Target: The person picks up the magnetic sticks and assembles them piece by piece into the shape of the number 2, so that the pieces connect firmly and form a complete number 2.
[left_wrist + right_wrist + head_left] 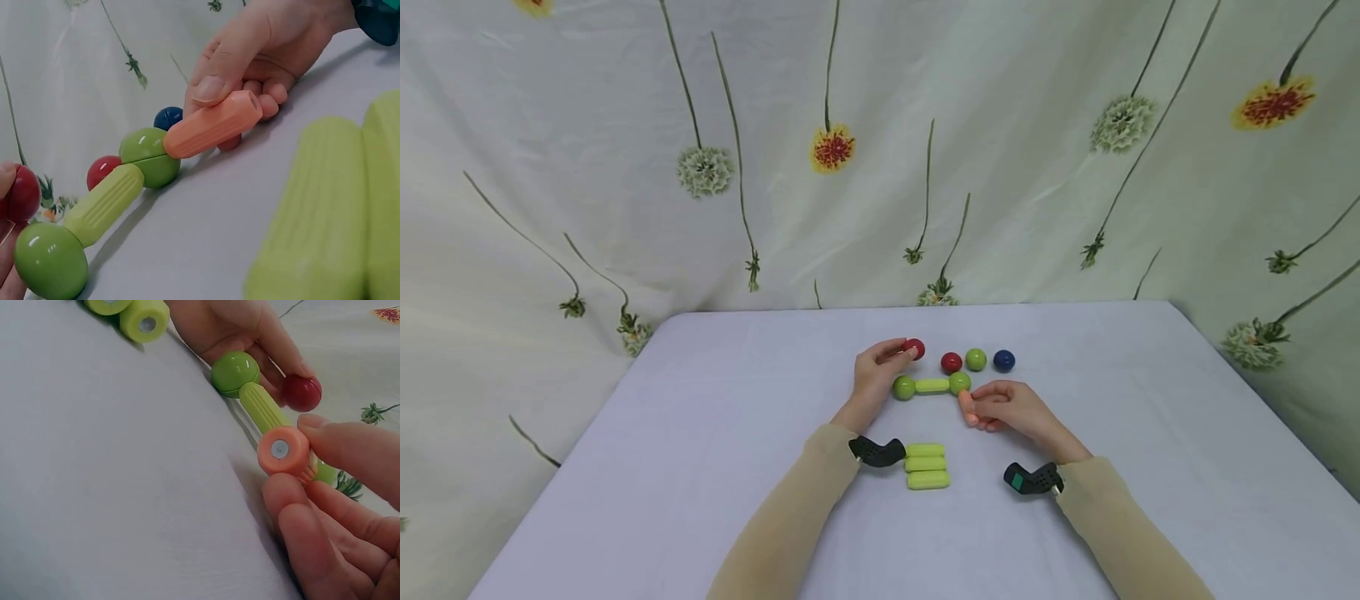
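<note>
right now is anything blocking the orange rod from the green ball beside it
Nothing visible: the right hand pinches the orange rod, and its end meets the green ball with no gap showing.

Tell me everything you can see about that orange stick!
The orange stick is short and chunky, looks like plastic, and has thin ridges along its side. A round silvery-grey disc, perhaps metal, is set in its near end. The right hand pinches it with thumb and fingers. Its far end seems to touch a green ball joined to a yellow-green stick.
</note>
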Demonstrator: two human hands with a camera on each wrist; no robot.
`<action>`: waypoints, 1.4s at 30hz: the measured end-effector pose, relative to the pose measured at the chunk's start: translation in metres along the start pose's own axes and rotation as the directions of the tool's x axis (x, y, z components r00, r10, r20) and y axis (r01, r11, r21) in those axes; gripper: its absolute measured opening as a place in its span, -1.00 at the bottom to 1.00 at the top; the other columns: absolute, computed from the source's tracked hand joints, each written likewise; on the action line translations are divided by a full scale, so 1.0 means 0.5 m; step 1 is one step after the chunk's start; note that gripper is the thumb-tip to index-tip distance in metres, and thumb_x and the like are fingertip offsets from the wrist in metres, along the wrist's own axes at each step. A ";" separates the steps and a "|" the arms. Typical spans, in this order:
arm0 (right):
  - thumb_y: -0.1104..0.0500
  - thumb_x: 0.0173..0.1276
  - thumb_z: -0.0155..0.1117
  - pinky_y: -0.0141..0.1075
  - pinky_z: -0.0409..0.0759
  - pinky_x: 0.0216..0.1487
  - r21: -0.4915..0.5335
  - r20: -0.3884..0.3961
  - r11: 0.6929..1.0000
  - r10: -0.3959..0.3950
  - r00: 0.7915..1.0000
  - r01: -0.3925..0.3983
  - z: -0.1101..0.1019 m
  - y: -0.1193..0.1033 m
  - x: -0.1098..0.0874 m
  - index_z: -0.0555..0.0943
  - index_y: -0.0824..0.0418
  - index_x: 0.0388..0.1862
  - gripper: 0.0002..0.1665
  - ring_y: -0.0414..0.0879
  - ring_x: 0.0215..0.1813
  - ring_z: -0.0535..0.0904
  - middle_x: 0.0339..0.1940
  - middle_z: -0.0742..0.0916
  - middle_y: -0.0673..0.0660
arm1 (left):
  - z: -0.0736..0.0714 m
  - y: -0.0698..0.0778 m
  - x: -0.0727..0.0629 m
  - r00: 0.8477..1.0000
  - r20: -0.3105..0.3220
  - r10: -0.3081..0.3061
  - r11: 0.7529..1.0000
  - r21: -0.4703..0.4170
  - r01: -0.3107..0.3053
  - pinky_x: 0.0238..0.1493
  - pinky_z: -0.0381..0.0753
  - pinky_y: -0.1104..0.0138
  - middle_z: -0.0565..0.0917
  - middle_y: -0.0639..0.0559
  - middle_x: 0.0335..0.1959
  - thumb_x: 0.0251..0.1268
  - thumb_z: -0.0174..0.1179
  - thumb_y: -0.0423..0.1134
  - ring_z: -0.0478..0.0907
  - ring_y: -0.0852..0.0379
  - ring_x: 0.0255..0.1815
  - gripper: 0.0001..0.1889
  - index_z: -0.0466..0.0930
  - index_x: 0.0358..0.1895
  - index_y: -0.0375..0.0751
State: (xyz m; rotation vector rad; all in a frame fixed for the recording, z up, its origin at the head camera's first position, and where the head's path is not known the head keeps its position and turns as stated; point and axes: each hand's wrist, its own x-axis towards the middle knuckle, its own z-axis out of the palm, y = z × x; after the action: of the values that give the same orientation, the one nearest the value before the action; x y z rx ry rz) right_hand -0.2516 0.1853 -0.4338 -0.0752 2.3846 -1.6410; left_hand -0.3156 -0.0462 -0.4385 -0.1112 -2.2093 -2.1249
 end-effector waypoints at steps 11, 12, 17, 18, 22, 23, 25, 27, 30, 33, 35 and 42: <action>0.07 0.22 0.34 -0.35 0.59 -0.30 0.007 0.016 1.000 -0.016 1.000 0.016 -0.002 0.003 0.003 0.53 0.38 0.02 -0.50 -0.10 -0.36 0.64 -0.37 0.73 0.11 | -0.012 0.056 -0.063 0.988 -0.055 0.143 0.987 -0.063 -0.147 -0.09 0.57 0.40 0.65 -0.10 -0.08 0.07 0.39 -0.20 0.59 0.05 -0.06 -0.58 0.60 0.01 -0.26; 0.07 0.22 0.34 -0.35 0.59 -0.30 0.006 0.016 1.000 -0.017 1.000 0.017 -0.002 0.003 0.003 0.53 0.38 0.02 -0.50 -0.10 -0.36 0.64 -0.37 0.73 0.11 | -0.011 0.061 -0.070 0.989 -0.041 0.141 0.987 -0.065 -0.144 -0.08 0.56 0.40 0.64 -0.10 -0.06 0.08 0.38 -0.21 0.58 0.05 -0.04 -0.58 0.59 0.03 -0.26; 0.05 0.21 0.35 -0.34 0.60 -0.30 0.003 0.010 1.000 -0.016 1.000 0.016 -0.002 0.001 0.001 0.53 0.38 0.02 -0.48 -0.10 -0.36 0.64 -0.37 0.73 0.11 | 0.001 0.080 -0.105 0.992 0.023 0.127 0.991 -0.054 -0.126 -0.06 0.55 0.41 0.61 -0.13 -0.01 0.14 0.33 -0.29 0.56 0.01 0.01 -0.59 0.55 0.08 -0.31; 0.05 0.22 0.35 -0.34 0.60 -0.30 0.002 0.009 1.000 -0.017 1.000 0.017 -0.003 0.001 0.001 0.53 0.38 0.02 -0.48 -0.10 -0.36 0.64 -0.37 0.73 0.11 | 0.004 0.081 -0.111 0.991 0.038 0.128 0.991 -0.050 -0.126 -0.06 0.55 0.41 0.60 -0.14 0.00 0.15 0.32 -0.30 0.55 0.00 0.01 -0.59 0.54 0.08 -0.32; 0.06 0.22 0.34 -0.35 0.60 -0.30 0.003 0.012 1.000 -0.016 1.000 0.016 -0.003 0.001 0.000 0.52 0.39 0.03 -0.48 -0.11 -0.37 0.64 -0.37 0.73 0.10 | 0.018 0.079 -0.130 0.986 0.103 0.132 0.991 -0.029 -0.130 -0.05 0.55 0.39 0.59 -0.12 0.03 0.17 0.31 -0.26 0.55 -0.01 0.01 -0.59 0.54 0.08 -0.31; 0.06 0.23 0.34 -0.35 0.60 -0.30 0.003 0.016 1.000 -0.017 1.000 0.017 -0.003 0.001 0.000 0.52 0.39 0.04 -0.47 -0.11 -0.37 0.64 -0.37 0.73 0.10 | 0.020 0.078 -0.133 0.985 0.120 0.126 0.992 -0.023 -0.124 -0.05 0.55 0.38 0.59 -0.11 0.03 0.17 0.31 -0.25 0.55 0.00 0.01 -0.59 0.54 0.08 -0.30; 0.06 0.23 0.33 -0.35 0.60 -0.30 0.005 0.021 1.000 -0.019 1.000 0.019 -0.003 0.000 0.000 0.51 0.40 0.04 -0.47 -0.12 -0.37 0.64 -0.38 0.73 0.10 | 0.023 0.078 -0.137 0.983 0.148 0.104 0.995 -0.011 -0.103 -0.04 0.56 0.36 0.59 -0.09 0.04 0.16 0.32 -0.23 0.55 0.00 0.02 -0.58 0.54 0.09 -0.27; 0.06 0.23 0.33 -0.36 0.60 -0.30 0.003 0.026 1.000 -0.025 0.999 0.025 -0.003 0.000 0.000 0.51 0.41 0.04 -0.47 -0.12 -0.37 0.64 -0.38 0.73 0.10 | 0.025 0.078 -0.139 0.981 0.172 0.090 0.996 -0.006 -0.090 -0.06 0.57 0.35 0.60 -0.09 0.03 0.16 0.32 -0.23 0.54 0.01 0.02 -0.58 0.54 0.09 -0.27; 0.05 0.22 0.34 -0.36 0.60 -0.31 0.003 0.020 1.000 -0.022 1.000 0.022 -0.002 -0.002 0.000 0.52 0.40 0.03 -0.48 -0.12 -0.38 0.64 -0.39 0.73 0.10 | 0.026 0.076 -0.141 0.976 0.208 0.067 0.998 0.000 -0.068 -0.08 0.58 0.33 0.60 -0.09 0.03 0.16 0.32 -0.23 0.55 0.01 0.01 -0.55 0.52 0.11 -0.31; 0.04 0.22 0.34 -0.36 0.60 -0.31 0.001 0.019 1.000 -0.021 1.000 0.021 -0.001 -0.002 0.000 0.52 0.39 0.03 -0.47 -0.12 -0.37 0.64 -0.38 0.73 0.10 | 0.027 0.076 -0.142 0.969 0.242 0.042 0.999 0.016 -0.047 -0.08 0.57 0.32 0.60 -0.09 0.02 0.16 0.32 -0.22 0.55 0.02 0.02 -0.52 0.50 0.13 -0.34; 0.04 0.21 0.35 -0.36 0.60 -0.31 0.008 0.013 1.000 -0.013 1.000 0.013 -0.001 -0.002 -0.001 0.53 0.38 0.02 -0.47 -0.11 -0.37 0.64 -0.38 0.73 0.11 | 0.029 0.075 -0.142 0.963 0.268 0.030 0.999 0.025 -0.038 -0.05 0.56 0.31 0.60 -0.08 0.03 0.17 0.31 -0.22 0.55 0.02 0.02 -0.52 0.49 0.14 -0.35; 0.06 0.24 0.32 -0.35 0.61 -0.29 0.017 0.016 1.000 -0.026 1.000 0.026 -0.002 -0.004 -0.004 0.51 0.42 0.05 -0.46 -0.11 -0.38 0.63 -0.35 0.73 0.12 | 0.036 0.068 -0.144 0.945 0.328 0.001 0.998 0.051 -0.019 -0.03 0.55 0.31 0.55 -0.08 0.04 0.17 0.31 -0.23 0.56 0.03 0.00 -0.53 0.51 0.13 -0.35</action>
State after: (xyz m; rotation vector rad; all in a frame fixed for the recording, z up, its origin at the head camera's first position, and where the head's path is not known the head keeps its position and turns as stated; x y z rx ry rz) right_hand -0.2501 0.1857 -0.4313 -0.1158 2.3676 -1.6653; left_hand -0.2404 -0.0271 -0.4126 -0.5077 -2.4290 -2.1730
